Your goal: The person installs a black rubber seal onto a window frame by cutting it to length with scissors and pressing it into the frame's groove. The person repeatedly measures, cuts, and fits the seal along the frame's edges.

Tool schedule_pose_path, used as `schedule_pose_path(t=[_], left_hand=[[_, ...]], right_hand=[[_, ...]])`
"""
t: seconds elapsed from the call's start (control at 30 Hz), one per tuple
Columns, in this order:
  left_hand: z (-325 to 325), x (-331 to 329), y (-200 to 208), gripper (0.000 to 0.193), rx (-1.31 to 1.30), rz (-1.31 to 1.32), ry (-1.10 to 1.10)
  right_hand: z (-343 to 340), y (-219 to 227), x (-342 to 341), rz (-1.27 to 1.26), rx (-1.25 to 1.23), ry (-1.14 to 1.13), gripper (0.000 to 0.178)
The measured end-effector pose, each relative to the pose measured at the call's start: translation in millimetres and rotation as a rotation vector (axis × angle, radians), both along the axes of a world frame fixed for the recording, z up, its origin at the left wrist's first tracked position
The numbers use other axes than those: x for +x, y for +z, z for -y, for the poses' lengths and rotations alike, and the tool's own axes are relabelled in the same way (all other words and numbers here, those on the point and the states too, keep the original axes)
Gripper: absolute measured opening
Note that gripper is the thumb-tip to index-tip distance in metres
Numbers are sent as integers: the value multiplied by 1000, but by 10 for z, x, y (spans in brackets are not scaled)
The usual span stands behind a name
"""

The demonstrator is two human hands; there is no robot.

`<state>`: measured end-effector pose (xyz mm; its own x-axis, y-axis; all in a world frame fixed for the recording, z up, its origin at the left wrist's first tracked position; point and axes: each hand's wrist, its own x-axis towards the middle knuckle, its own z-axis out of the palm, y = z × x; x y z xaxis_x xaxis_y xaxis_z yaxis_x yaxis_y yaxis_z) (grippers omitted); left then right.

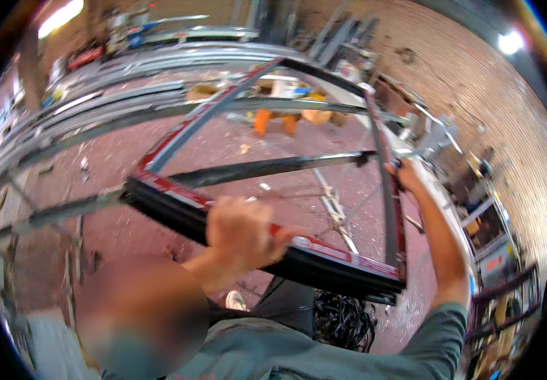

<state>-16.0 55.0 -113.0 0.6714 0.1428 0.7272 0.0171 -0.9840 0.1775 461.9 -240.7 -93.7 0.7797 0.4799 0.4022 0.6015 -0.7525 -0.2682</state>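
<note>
A large rectangular window frame (343,253), dark metal with red film strips along its faces, lies tilted in front of me. My left hand (241,231), slightly blurred, is closed over its near bar, thumb toward the right. Farther off, my right hand (406,174) grips the right side bar, its fingers partly hidden. Through the frame's opening I see a long dark metal beam (254,170) of a stand running beneath it. Whether the frame rests fully on the stand's beams, I cannot tell.
Long metal profiles (115,104) are stacked at the far left. Behind the frame stands an orange support (262,121). A tangle of black strips (346,320) lies on the reddish floor (273,142) near my legs. Cluttered shelving (501,247) and a brick wall (495,95) stand on the right.
</note>
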Motion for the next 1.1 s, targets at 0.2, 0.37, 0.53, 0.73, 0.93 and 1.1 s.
schedule_pose_path(t=[0.2,0.37,0.53,0.73,0.93,1.1], left_hand=[[488,-59,-37,67,-74,70,-100],[321,-278,-174,43,-169,277,-356],[-399,-1016,-93,44,-222,527,-124],[-1348,-1473,-264,31,-384,436,191],[-1672,-1450,-343,25,-376,285,-40],[-1899,-1458,-325,24,-256,245,-150]], right_hand=[[322,323,-319,286,-314,-116,53],[-263,448,-1464,-146,-43,95,40],[-606,566,-2935,-426,39,229,30],[-699,497,-3471,-495,227,293,20],[-738,467,-3489,-512,163,217,22],[-726,391,-3460,-484,228,270,23]])
